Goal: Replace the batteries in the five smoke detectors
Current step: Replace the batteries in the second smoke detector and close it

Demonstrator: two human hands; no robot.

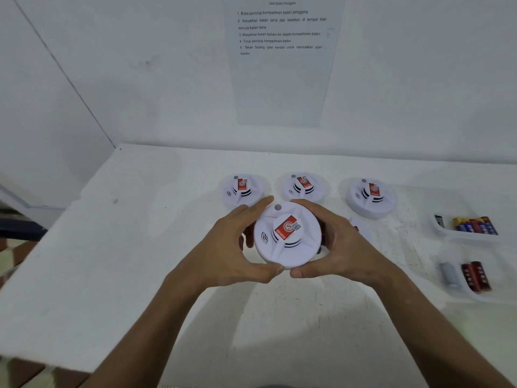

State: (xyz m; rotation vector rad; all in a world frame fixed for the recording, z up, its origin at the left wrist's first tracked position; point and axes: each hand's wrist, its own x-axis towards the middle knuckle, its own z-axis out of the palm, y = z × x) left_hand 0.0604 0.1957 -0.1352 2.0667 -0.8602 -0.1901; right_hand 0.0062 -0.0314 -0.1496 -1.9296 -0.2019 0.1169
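Both hands are wrapped around one round white plastic smoke detector (pixel 288 236), left hand (pixel 237 247) on its left rim, right hand (pixel 340 245) on its right, thumbs pinched in at the near edge. It's held just above the white table (pixel 140 247), probably gripped like that so the cover can be twisted off the base.

Three more white round detectors (pixel 242 190) (pixel 303 187) (pixel 370 196) are lined up behind. A fifth can't really be made out; something white with a bit of red is mostly hidden behind the right hand.

Red-and-blue batteries are kept in a clear tray (pixel 464 233) at the right, red and grey ones in a nearer clear tray (pixel 458 292). Which set is fresh can't be told.
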